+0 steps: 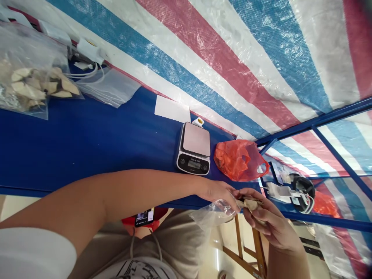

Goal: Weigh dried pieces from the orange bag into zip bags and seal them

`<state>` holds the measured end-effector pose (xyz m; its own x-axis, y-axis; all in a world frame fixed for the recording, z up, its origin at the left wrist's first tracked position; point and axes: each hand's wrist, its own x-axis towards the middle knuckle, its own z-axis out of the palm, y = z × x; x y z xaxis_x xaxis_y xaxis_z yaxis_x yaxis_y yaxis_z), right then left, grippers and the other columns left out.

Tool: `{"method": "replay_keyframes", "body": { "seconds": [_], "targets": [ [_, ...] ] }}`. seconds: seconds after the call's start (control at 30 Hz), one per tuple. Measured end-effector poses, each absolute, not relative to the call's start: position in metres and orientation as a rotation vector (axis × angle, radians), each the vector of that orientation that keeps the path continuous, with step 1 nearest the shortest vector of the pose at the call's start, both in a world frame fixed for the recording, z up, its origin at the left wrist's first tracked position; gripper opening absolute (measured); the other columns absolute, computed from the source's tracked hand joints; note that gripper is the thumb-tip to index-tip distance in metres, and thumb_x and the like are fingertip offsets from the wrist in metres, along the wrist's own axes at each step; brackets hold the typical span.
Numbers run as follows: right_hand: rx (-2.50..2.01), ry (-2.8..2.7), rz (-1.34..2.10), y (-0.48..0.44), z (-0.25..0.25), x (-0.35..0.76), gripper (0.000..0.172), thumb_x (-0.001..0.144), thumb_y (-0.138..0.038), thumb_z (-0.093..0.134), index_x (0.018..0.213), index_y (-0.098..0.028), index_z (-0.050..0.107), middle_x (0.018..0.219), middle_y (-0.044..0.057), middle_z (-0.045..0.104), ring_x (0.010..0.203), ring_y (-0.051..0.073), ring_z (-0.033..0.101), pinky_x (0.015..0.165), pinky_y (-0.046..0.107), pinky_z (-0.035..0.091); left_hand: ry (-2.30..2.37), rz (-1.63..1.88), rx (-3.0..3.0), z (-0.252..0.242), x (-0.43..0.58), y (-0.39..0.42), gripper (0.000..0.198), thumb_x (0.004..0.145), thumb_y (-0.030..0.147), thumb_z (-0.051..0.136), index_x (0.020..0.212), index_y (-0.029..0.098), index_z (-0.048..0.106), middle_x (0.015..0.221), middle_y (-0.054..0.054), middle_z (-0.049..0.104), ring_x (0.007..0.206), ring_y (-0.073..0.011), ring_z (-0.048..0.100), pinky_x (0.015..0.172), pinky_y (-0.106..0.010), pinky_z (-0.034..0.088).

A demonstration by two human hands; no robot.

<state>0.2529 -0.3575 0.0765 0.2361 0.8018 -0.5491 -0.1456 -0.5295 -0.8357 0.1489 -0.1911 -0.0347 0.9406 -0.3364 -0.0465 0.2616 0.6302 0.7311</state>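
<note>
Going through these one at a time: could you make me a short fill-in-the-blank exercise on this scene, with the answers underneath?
1. The digital scale stands on a table coloured ____.
2. In the picture, the red bag lies to the ____ of the digital scale.
3. The clear bag is gripped by the person's ____ hand.
4. The tarpaulin behind the table is patterned with red, blue and white ____.

Missing words: blue; right; left; stripes.
</note>
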Motion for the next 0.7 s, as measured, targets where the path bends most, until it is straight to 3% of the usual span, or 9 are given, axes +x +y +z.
{"method": "replay_keyframes", "body": {
  "seconds": [0.23,0.3,0.43,0.57,0.7],
  "targets": [
    [-1.637,-0.541,1.346,-0.352,0.077,0.241,0.046,0.074,-0.028,0.082,0.119,-0.030,0.074,0.114,0.012,0.075,0.049,0.007,0.050,0.035,0.014,0.013,-0.121,-0.364,0.822,-0.042,0.153,-0.196,0.050,0.042,0.028,0.098,0.082,0.018,0.070,0.080,0.001,0.072,0.078,-0.0156,0.068,0.078,-0.032,0.055],
    [-1.632,-0.534,1.358,-0.351,0.075,0.240,0.044,0.074,-0.028,0.082,0.118,-0.030,0.074,0.108,0.012,0.076,0.046,0.006,0.046,0.035,0.014,0.012,-0.123,-0.357,0.830,-0.042,0.153,-0.197,0.047,0.043,0.028,0.097,0.081,0.018,0.070,0.080,0.001,0.072,0.078,-0.0150,0.068,0.078,-0.031,0.055],
    [-1.654,-0.536,1.369,-0.350,0.073,0.239,0.044,0.077,-0.028,0.078,0.121,-0.027,0.072,0.072,0.007,0.072,0.039,0.002,0.026,0.038,0.015,0.010,-0.142,-0.359,0.831,-0.042,0.152,-0.196,0.039,0.051,0.027,0.092,0.082,0.017,0.071,0.081,0.000,0.071,0.078,-0.0137,0.068,0.080,-0.030,0.053],
    [-1.744,-0.593,1.308,-0.349,0.074,0.235,0.049,0.079,-0.031,0.076,0.127,-0.023,0.069,0.071,0.007,0.070,0.042,0.003,0.024,0.042,0.017,0.010,-0.181,-0.371,0.822,-0.041,0.151,-0.193,0.032,0.061,0.030,0.085,0.087,0.016,0.073,0.084,-0.003,0.071,0.081,-0.0152,0.067,0.081,-0.029,0.052],
    [-1.840,-0.641,1.189,-0.349,0.072,0.233,0.052,0.083,-0.035,0.077,0.132,-0.023,0.066,0.072,0.004,0.067,0.044,0.003,0.023,0.045,0.019,0.012,-0.187,-0.377,0.833,-0.041,0.151,-0.193,0.025,0.065,0.035,0.078,0.080,0.016,0.072,0.084,-0.004,0.069,0.079,-0.0156,0.064,0.076,-0.028,0.051]
  ]
}}
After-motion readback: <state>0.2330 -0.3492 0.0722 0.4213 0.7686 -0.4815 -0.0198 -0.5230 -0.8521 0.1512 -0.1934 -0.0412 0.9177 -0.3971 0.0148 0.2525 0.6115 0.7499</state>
